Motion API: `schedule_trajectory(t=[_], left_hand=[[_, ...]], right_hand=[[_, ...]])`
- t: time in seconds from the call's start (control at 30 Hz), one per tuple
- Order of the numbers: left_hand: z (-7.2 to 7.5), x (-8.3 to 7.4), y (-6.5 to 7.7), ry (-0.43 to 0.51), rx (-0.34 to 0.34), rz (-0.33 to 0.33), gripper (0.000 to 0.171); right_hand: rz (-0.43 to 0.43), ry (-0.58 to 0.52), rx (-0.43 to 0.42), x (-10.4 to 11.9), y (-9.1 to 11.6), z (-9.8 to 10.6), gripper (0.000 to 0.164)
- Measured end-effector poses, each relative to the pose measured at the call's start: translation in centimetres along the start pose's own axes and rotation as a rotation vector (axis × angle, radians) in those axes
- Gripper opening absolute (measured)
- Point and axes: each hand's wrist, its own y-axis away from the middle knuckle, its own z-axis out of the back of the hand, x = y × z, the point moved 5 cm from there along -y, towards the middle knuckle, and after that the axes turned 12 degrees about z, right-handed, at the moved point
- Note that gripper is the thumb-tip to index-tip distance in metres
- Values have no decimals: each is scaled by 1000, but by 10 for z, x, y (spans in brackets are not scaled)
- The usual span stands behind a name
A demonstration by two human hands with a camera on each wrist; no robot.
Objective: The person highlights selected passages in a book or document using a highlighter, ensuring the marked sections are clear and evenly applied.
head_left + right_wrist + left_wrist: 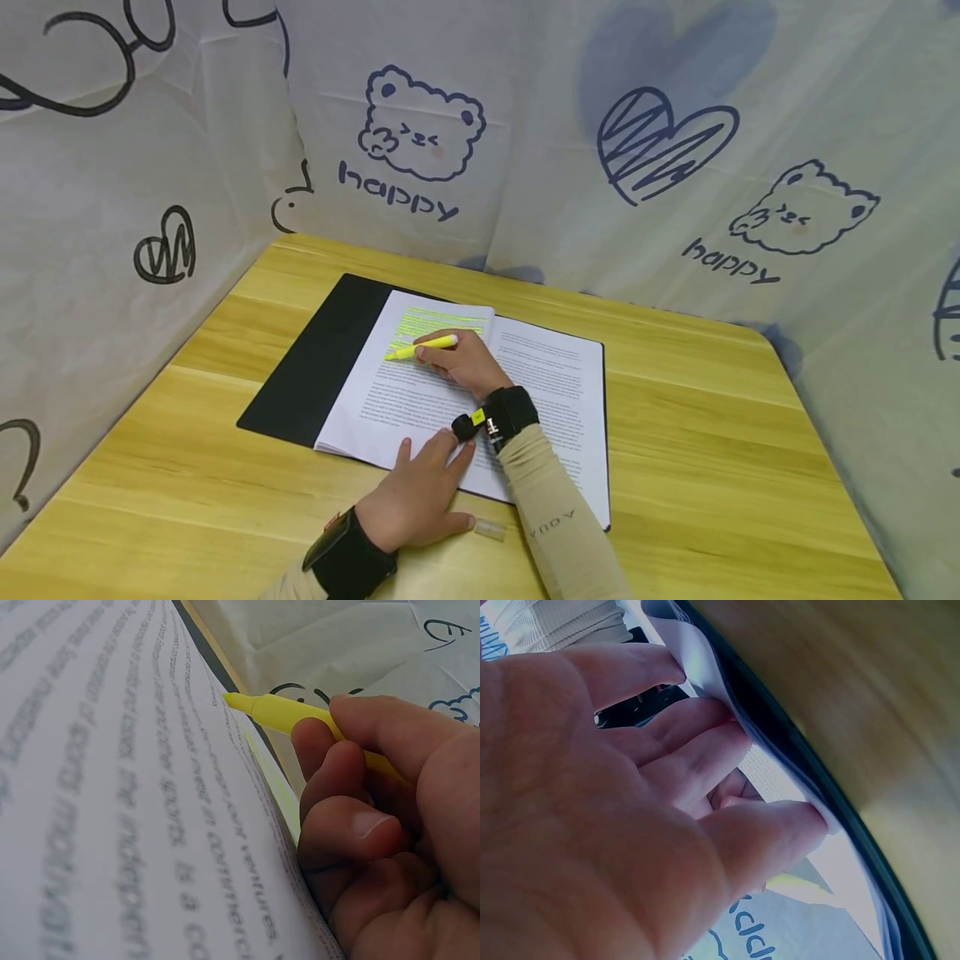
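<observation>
A yellow highlighter is pinched in my right hand, its tip on the left page of printed text. In the right wrist view the highlighter lies between thumb and fingers, tip against a line of print. Bright yellow strokes cover the upper lines of that page. My left hand rests with spread, straight fingers on the lower edge of the open pages, thumb on the table. In the left wrist view its fingertips press the paper edge.
The pages lie in a black folder opened flat on a wood-grain table. A small clear piece sits beside the left thumb. White cloth with drawings hangs behind and at the sides.
</observation>
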Motion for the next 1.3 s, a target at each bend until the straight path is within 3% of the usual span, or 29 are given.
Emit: schedule_trajectory(t=[0.67, 1.3], left_hand=[[0, 0, 0, 10, 16, 11, 83], [-1, 0, 0, 18, 23, 7, 83]], right_hand=[[-25, 143, 3, 7, 2, -1, 20], [-51, 138, 13, 7, 4, 0, 19]])
